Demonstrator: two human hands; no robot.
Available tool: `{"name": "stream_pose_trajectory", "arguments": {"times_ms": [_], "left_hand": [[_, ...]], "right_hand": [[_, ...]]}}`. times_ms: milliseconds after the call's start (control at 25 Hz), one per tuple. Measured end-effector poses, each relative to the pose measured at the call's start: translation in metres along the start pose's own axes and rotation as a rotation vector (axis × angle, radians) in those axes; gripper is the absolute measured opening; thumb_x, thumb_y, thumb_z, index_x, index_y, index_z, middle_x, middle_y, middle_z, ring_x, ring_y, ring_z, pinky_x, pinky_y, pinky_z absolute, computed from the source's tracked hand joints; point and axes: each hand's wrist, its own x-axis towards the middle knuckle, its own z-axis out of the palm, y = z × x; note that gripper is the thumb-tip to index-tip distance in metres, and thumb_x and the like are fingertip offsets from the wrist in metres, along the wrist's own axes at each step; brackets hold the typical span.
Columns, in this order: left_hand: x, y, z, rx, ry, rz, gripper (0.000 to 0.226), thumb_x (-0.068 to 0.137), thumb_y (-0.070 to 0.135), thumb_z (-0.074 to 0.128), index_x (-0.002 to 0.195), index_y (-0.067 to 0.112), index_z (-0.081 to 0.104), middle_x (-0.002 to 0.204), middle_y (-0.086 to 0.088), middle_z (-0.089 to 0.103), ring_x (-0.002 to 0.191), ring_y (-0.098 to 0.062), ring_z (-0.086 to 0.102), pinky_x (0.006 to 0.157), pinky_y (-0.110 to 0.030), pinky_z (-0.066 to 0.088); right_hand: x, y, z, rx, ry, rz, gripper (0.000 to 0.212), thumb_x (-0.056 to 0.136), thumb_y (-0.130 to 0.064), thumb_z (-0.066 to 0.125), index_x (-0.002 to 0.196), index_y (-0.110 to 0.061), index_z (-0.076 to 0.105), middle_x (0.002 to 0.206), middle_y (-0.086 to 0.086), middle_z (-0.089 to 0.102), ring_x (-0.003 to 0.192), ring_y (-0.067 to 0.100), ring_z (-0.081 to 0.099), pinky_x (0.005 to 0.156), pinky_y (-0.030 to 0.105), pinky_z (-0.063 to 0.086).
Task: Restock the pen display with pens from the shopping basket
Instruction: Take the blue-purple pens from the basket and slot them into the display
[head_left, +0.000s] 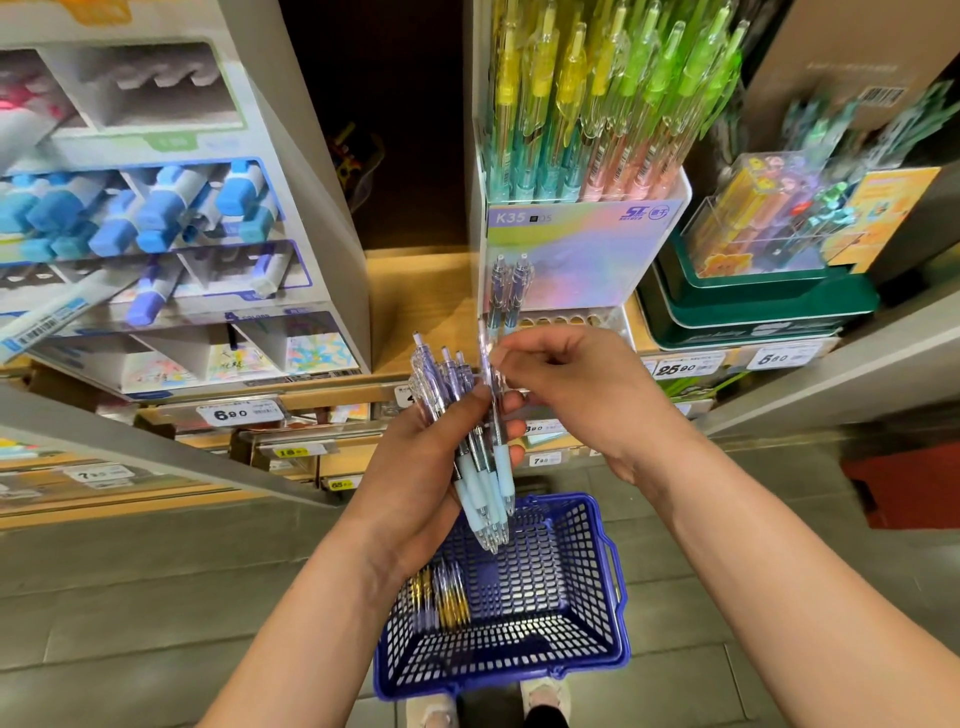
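My left hand (415, 467) grips a bundle of several clear purple pens (475, 457) with pale blue grips, tips pointing down. My right hand (576, 389) pinches the top of one pen of that bundle (488, 364). Just above stands the iridescent pen display (582, 254), with yellow, green and pink pens in its upper tier. Two purple pens (511, 291) stand at the left of its lower row, beside unfilled holes (566, 319). On the floor below sits the blue shopping basket (587, 597), with several gold-banded pens (441, 597) in its left side.
A white marker display (171, 234) with blue markers stands to the left. Green trays and a clear box of character pens (769, 234) sit to the right. Price tags (234, 414) line the shelf edge. My shoes show below the basket.
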Motion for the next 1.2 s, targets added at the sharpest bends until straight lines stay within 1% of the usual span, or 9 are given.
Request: {"name": "stream_pose_trajectory", "arguments": {"times_ms": [80, 160, 280, 440, 560, 680, 920, 1040, 1200], "left_hand": [[0.002, 0.0, 0.0, -0.022, 0.019, -0.006, 0.017, 0.094, 0.018, 0.067, 0.102, 0.011, 0.08, 0.102, -0.014, 0.077, 0.084, -0.022, 0.075, 0.068, -0.034, 0.061], [0.003, -0.001, -0.002, -0.038, 0.051, -0.027, 0.014, 0.097, 0.014, 0.065, 0.102, 0.008, 0.077, 0.102, -0.015, 0.077, 0.083, -0.022, 0.075, 0.067, -0.035, 0.062], [0.001, -0.004, -0.005, -0.058, 0.061, -0.06, 0.018, 0.097, 0.013, 0.065, 0.112, 0.005, 0.071, 0.108, -0.017, 0.077, 0.08, -0.021, 0.074, 0.066, -0.033, 0.061], [-0.001, -0.003, -0.008, -0.058, 0.072, -0.085, 0.014, 0.099, 0.015, 0.063, 0.111, 0.009, 0.068, 0.105, -0.014, 0.079, 0.079, -0.019, 0.076, 0.066, -0.032, 0.062], [0.0, -0.002, -0.008, -0.071, 0.074, -0.092, 0.013, 0.099, 0.015, 0.063, 0.11, 0.009, 0.066, 0.104, -0.014, 0.079, 0.077, -0.019, 0.076, 0.067, -0.032, 0.063], [-0.001, -0.002, -0.007, -0.076, 0.075, -0.1, 0.013, 0.099, 0.015, 0.062, 0.11, 0.009, 0.066, 0.104, -0.015, 0.079, 0.076, -0.019, 0.076, 0.068, -0.032, 0.063], [0.0, -0.003, -0.01, -0.076, 0.072, -0.109, 0.014, 0.099, 0.014, 0.062, 0.111, 0.009, 0.065, 0.106, -0.016, 0.079, 0.076, -0.019, 0.076, 0.072, -0.033, 0.064], [0.0, -0.001, -0.01, -0.067, 0.066, -0.107, 0.007, 0.101, 0.012, 0.058, 0.103, 0.01, 0.064, 0.107, -0.018, 0.078, 0.077, -0.02, 0.076, 0.068, -0.033, 0.063], [0.002, -0.002, -0.012, -0.074, 0.054, -0.095, 0.005, 0.101, 0.01, 0.058, 0.104, 0.008, 0.061, 0.11, -0.02, 0.077, 0.077, -0.021, 0.076, 0.066, -0.032, 0.062]], "right_hand": [[0.002, -0.004, -0.002, -0.058, 0.041, -0.04, 0.008, 0.095, -0.019, 0.069, 0.099, -0.015, 0.074, 0.096, 0.014, 0.073, 0.066, 0.014, 0.07, 0.059, 0.024, 0.058], [0.004, -0.01, -0.003, -0.096, 0.093, -0.092, 0.009, 0.098, -0.018, 0.065, 0.098, -0.016, 0.074, 0.091, 0.009, 0.076, 0.071, 0.013, 0.071, 0.069, 0.031, 0.063], [0.01, -0.021, -0.007, 0.03, 0.192, -0.22, 0.01, 0.098, -0.009, 0.062, 0.098, -0.004, 0.071, 0.075, 0.007, 0.072, 0.066, 0.015, 0.065, 0.076, 0.034, 0.061], [0.017, -0.03, -0.016, 0.181, 0.305, -0.348, 0.013, 0.095, -0.004, 0.065, 0.104, 0.005, 0.069, 0.084, 0.015, 0.072, 0.073, 0.021, 0.067, 0.085, 0.04, 0.061], [0.017, -0.029, -0.018, 0.081, 0.399, -0.458, 0.009, 0.092, -0.008, 0.071, 0.101, -0.005, 0.072, 0.086, 0.009, 0.075, 0.077, 0.019, 0.072, 0.084, 0.042, 0.062], [0.016, -0.023, -0.015, -0.074, 0.443, -0.571, 0.009, 0.09, -0.013, 0.075, 0.095, -0.021, 0.072, 0.084, -0.005, 0.075, 0.08, 0.014, 0.074, 0.083, 0.037, 0.062], [0.019, -0.01, -0.003, -0.284, 0.406, -0.661, 0.012, 0.089, -0.017, 0.077, 0.099, -0.024, 0.074, 0.083, -0.019, 0.071, 0.08, -0.001, 0.071, 0.076, 0.012, 0.055], [0.023, 0.0, 0.001, -0.425, 0.406, -0.674, 0.012, 0.087, -0.018, 0.078, 0.099, -0.018, 0.078, 0.08, -0.017, 0.069, 0.083, -0.001, 0.07, 0.076, 0.01, 0.055], [0.024, 0.012, 0.003, -0.46, 0.427, -0.632, 0.012, 0.088, -0.022, 0.077, 0.1, -0.02, 0.077, 0.082, -0.018, 0.07, 0.084, -0.004, 0.07, 0.076, 0.012, 0.056]]}}
